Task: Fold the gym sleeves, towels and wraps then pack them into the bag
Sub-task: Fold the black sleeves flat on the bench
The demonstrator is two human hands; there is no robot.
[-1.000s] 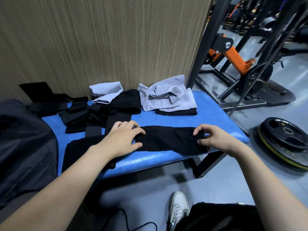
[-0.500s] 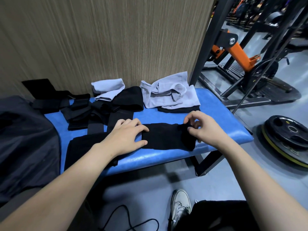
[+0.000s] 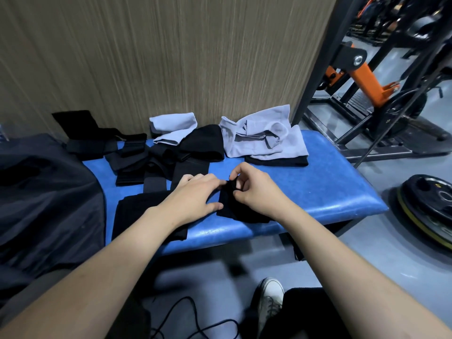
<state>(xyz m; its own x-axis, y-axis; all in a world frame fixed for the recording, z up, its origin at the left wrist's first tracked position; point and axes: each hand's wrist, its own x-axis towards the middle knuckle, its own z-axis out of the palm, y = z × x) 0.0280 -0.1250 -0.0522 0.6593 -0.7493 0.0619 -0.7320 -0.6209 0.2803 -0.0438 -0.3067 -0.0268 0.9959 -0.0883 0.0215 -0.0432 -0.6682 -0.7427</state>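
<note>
A long black sleeve lies across the front of the blue bench. My left hand presses flat on its middle with straight fingers. My right hand pinches the sleeve's right end, doubled over toward the left hand. Behind lie a heap of black wraps, a black folded piece, a folded light-blue towel and a crumpled light-blue towel on a black cloth. The dark bag sits at the bench's left end.
A wood-grain wall stands right behind the bench. A black and orange gym machine is at the right, and a weight plate lies on the floor. My shoe and a black cable are below the bench.
My right hand has carried the sleeve's right end leftward, folding it over until it meets my left hand. The left hand has stayed pressed on the sleeve.
</note>
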